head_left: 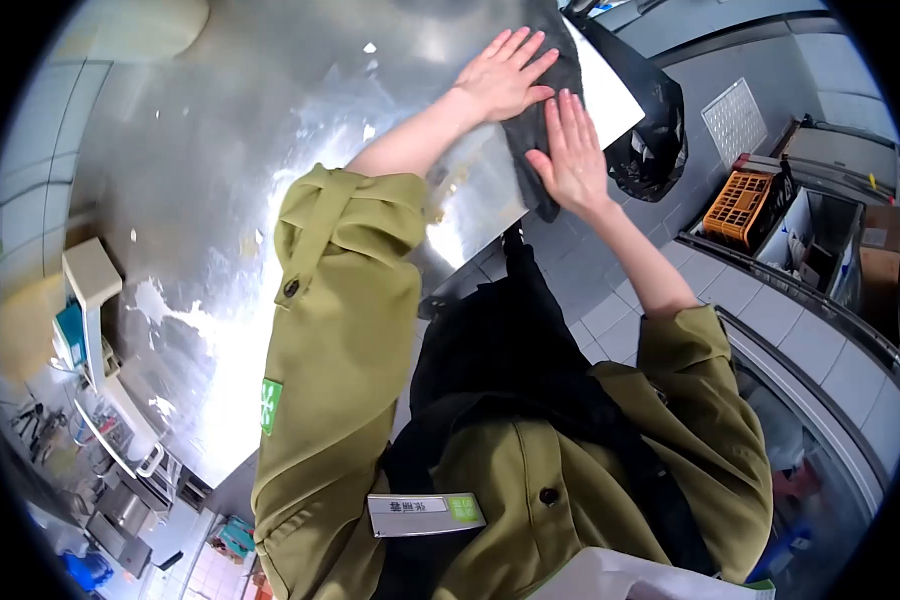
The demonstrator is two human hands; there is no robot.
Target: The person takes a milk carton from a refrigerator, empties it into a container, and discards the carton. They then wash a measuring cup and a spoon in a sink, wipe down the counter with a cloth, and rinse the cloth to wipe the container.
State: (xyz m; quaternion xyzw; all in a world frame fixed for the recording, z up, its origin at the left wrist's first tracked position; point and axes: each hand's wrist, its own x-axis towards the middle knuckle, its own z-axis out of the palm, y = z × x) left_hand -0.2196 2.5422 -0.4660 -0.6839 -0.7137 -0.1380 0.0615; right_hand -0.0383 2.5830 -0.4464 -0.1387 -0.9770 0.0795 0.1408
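A dark grey cloth [529,135] lies in a long strip across the edge of a stainless steel table [220,130]. My left hand [505,75] rests flat on its upper part, fingers spread and palm down. Just below and to the right, my right hand [575,160] also lies palm down, partly on the cloth, with its fingers stretched out and fairly close together. Both hands are open, and neither grasps anything. Beside the cloth on the right is a white flat sheet or board [607,88], partly covered.
A black plastic bag [660,140] hangs beyond the white sheet. To the right stand an orange crate [738,207] and a cardboard box [880,245]. White scraps [370,48] and wet, shiny patches mark the steel table. Equipment and tools crowd the lower left.
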